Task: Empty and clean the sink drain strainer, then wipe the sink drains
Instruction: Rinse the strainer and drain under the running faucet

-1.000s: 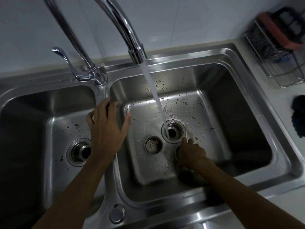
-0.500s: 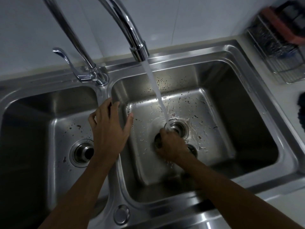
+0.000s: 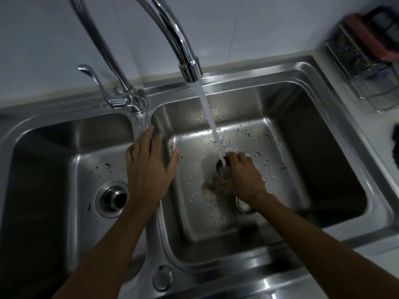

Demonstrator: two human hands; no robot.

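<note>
My right hand (image 3: 244, 178) grips a small round metal drain strainer (image 3: 222, 171) low in the right basin (image 3: 323, 169), directly under the running water stream (image 3: 210, 121). Brownish dirty water (image 3: 208, 188) spreads on the basin floor just left of it. The right basin's drain is hidden under that hand. A second round metal piece (image 3: 243, 206) lies on the floor beside my right wrist, partly covered. My left hand (image 3: 149, 169) rests flat with fingers spread on the divider between the basins. The left basin's open drain (image 3: 112, 198) sits to its left.
The tall faucet spout (image 3: 170, 33) arches over the right basin, its lever handle (image 3: 92, 76) at the back left. A wire rack (image 3: 364, 67) with a reddish sponge stands on the counter at the back right. A dark object (image 3: 396, 145) lies at the right edge.
My right hand moved from the basin floor to the strainer left of the drain, picked it up and brought it under the stream. Brownish water now runs out. The left hand stayed put.
</note>
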